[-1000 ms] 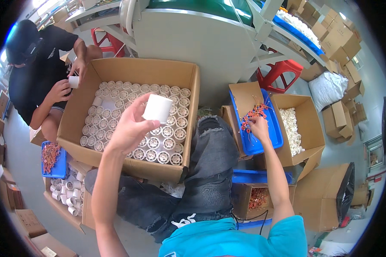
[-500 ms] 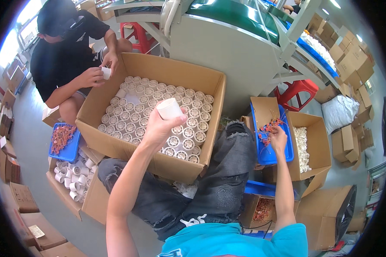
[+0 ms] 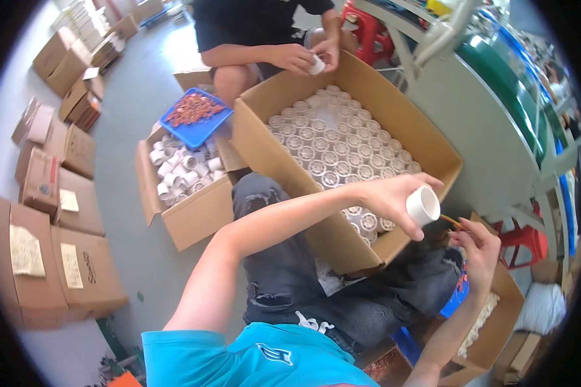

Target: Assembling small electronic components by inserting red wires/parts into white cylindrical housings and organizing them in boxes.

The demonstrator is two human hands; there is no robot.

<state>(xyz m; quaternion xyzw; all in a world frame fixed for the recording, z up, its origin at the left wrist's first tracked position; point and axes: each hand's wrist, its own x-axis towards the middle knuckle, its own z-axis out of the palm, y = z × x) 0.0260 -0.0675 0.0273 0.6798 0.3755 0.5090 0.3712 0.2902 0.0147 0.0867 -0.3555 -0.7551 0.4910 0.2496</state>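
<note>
My left hand (image 3: 394, 200) is closed round a white plastic cylinder (image 3: 423, 206), tilted so that its open end shows. Close beside it, my right hand (image 3: 478, 251) pinches a short orange-red wire (image 3: 453, 222) between thumb and fingers. The wire's far end reaches to the rim of the cylinder; I cannot tell whether it goes inside. Below my left forearm a large cardboard box (image 3: 426, 138) holds rows of white round parts with slotted faces (image 3: 330, 157). Behind my right wrist, a blue tray (image 3: 457, 300) is mostly hidden.
Across the box a co-worker's hands (image 3: 310, 59) hold another white cylinder. At left, a blue tray of red-orange wires (image 3: 192, 108) rests by a carton of loose white cylinders (image 3: 186, 173). A grey machine side (image 3: 490, 122) rises at right. Stacked cartons (image 3: 77, 258) line the left.
The view has swung left. My right hand has left the blue wire tray with a wire and come up to the cylinder. My left hand has turned the cylinder's open end into view.
</note>
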